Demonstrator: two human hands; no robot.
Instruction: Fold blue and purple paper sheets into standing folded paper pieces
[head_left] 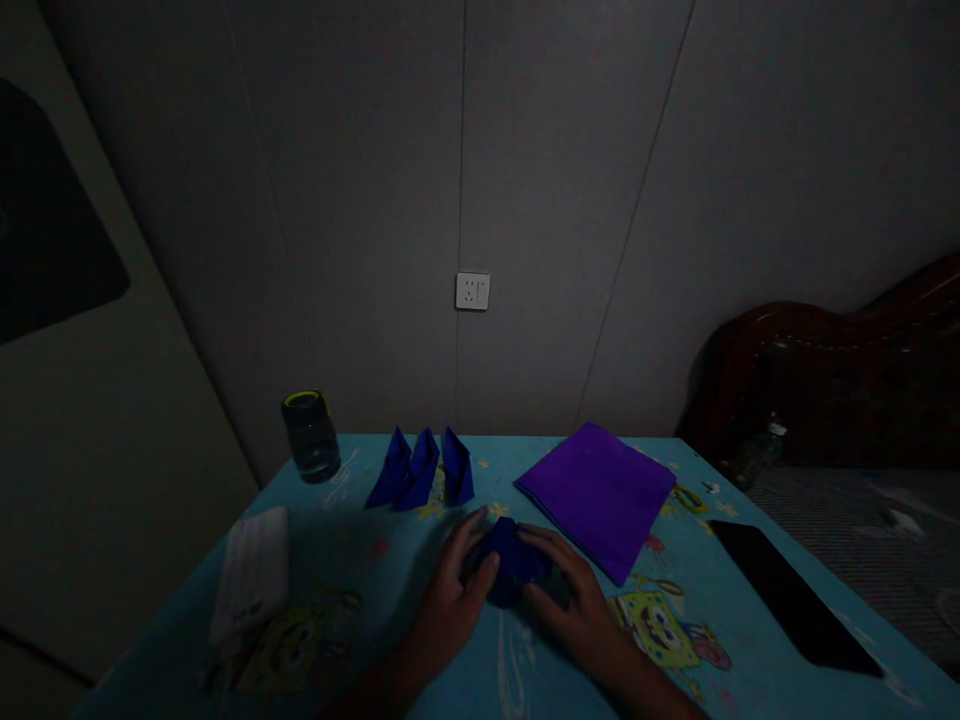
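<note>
A partly folded piece of dark blue paper (511,565) is held between my two hands, low over the front middle of the table. My left hand (459,575) grips its left side, thumb in front and fingers behind. On the right side my right hand (562,580) has its thumb and fingers closed around the paper. Beyond my hands stand three folded blue paper boats, the left one (391,470), the middle one (420,470) and the right one (457,467). Purple paper sheets (600,495) lie in a stack to the right.
A water bottle (311,437) stands at the back left, with a white pack (252,575) nearer me. A flat black object (791,595) lies along the right edge of the blue patterned tablecloth (360,590). Behind is a wall with a socket (472,291).
</note>
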